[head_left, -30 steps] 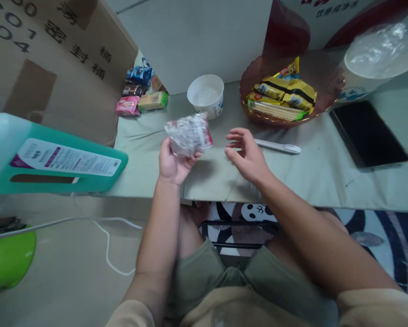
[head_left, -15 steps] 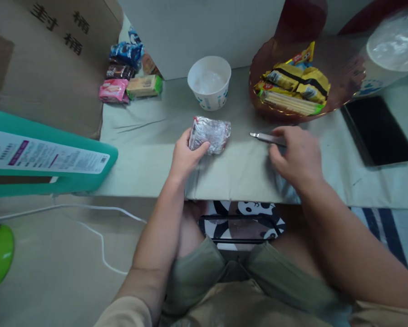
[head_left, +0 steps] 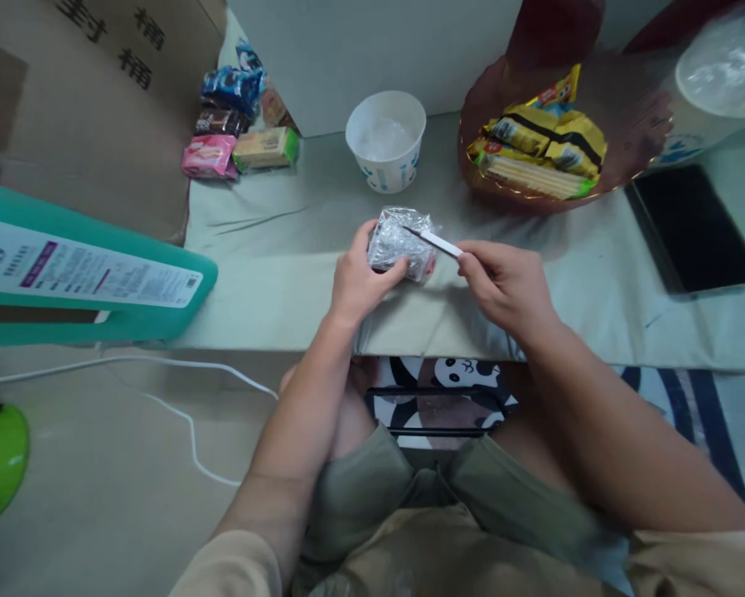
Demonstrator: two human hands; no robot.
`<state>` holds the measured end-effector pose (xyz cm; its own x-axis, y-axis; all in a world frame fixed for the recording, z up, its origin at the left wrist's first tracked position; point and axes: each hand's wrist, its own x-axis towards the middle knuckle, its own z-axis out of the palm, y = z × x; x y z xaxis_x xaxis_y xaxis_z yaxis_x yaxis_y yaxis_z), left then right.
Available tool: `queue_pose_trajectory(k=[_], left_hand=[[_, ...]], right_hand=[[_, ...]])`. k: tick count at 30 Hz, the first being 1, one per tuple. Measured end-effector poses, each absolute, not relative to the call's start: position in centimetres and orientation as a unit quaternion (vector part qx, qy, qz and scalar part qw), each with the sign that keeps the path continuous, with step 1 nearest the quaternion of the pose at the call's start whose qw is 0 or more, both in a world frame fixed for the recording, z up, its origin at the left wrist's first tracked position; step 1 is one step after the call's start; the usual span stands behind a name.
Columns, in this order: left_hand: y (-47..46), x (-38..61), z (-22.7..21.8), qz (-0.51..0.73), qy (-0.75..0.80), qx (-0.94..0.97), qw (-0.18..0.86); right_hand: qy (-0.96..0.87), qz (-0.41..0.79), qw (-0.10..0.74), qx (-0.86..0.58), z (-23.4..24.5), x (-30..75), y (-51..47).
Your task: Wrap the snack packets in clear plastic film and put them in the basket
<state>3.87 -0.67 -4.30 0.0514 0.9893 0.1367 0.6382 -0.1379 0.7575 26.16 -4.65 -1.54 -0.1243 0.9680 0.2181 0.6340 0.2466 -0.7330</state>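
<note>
A small packet wrapped in crinkled clear plastic (head_left: 403, 240) rests on the pale green table cover (head_left: 273, 257). My left hand (head_left: 360, 278) is closed around its left side, thumb on the front. My right hand (head_left: 505, 282) pinches a slim white knife (head_left: 434, 241) by the handle. Its dark tip lies against the top of the packet.
A white paper cup (head_left: 385, 139) stands behind the packet. A reddish bowl (head_left: 633, 141) of yellow snack packs sits at the right, with a black phone (head_left: 695, 225) beside it. Small snack packets (head_left: 235, 149) lie at the back left. A teal jug (head_left: 86, 274) overhangs the left edge.
My left hand brought the packet down from the air onto the table. My right hand reached right, picked up the knife and carried its tip to the packet.
</note>
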Motion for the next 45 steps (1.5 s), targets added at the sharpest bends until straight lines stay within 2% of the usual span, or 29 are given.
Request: queue_pose_trajectory(k=[3,7,16,22,26,29,32,37,41,45], left_hand=[[-1.0,4.3,-4.0,0.306,0.594,0.694,0.268],[-1.1,4.2,-3.8,0.286,0.587,0.704,0.279],[-0.8,4.0,-4.5,0.323,0.585,0.683,0.294],[0.1,3.1,-5.8,0.374,0.569,0.696,0.23],[0.1,3.5,-5.5,0.375,0.529,0.731,0.214],[-0.1,4.0,-5.0,0.374,0.515,0.737,0.225],[-0.2,4.3,-4.6,0.418,0.542,0.676,0.271],[0.0,4.6,-4.1,0.484,0.556,0.518,0.434],[-0.1,4.9,-3.7,0.493,0.524,0.444,0.534],[0.2,4.2,-3.7,0.521,0.561,0.405,0.5]], right_hand=[[-0.723,0.236,0.328,-0.56,-1.8,25.4,-4.0],[-0.736,0.237,0.257,-0.579,-1.9,25.6,-3.8],[-0.733,0.204,0.189,-0.621,-1.9,30.9,-4.8],[-0.699,0.141,0.201,-0.672,-2.7,34.0,-4.8],[-0.654,0.085,0.143,-0.738,-2.4,33.7,-4.4],[-0.665,0.07,0.179,-0.722,-2.4,32.6,-4.3],[-0.719,0.127,0.255,-0.634,-2.9,30.9,-4.4],[-0.768,0.199,0.334,-0.508,-3.7,27.6,-4.1],[-0.777,0.216,0.329,-0.491,-3.6,26.1,-3.3],[-0.761,0.211,0.297,-0.536,-3.0,26.3,-2.9]])
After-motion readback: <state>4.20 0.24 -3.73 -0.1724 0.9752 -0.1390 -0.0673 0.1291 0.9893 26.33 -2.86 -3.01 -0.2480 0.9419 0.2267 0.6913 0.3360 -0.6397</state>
